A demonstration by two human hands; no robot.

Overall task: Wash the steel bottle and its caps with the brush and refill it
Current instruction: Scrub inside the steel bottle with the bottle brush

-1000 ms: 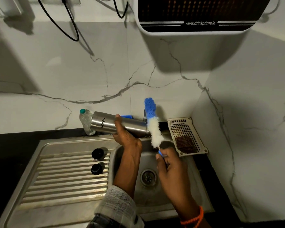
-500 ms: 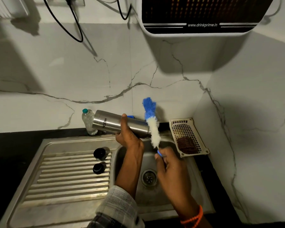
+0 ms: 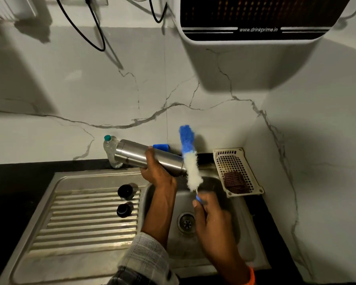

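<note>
My left hand (image 3: 155, 169) grips the steel bottle (image 3: 132, 155) around its middle and holds it nearly level above the sink, its mouth pointing right. My right hand (image 3: 210, 212) holds the blue handle of the bottle brush (image 3: 190, 159), whose blue and white bristles stand up just in front of the bottle's mouth, outside it. Two black caps (image 3: 125, 191) (image 3: 123, 209) sit on the ribbed drainboard (image 3: 80, 223) left of the basin.
The sink basin (image 3: 230, 202) with its drain (image 3: 186, 222) lies under my hands. A small plastic bottle (image 3: 109, 147) with a green cap stands by the wall. A white perforated tray (image 3: 232, 161) holding a dark scrubber (image 3: 234, 183) is at the right. A water purifier (image 3: 255, 17) hangs above.
Bottle and brush have stayed in about the same pose; the brush leans slightly more to the left across the bottle's mouth. Both grips are unchanged.
</note>
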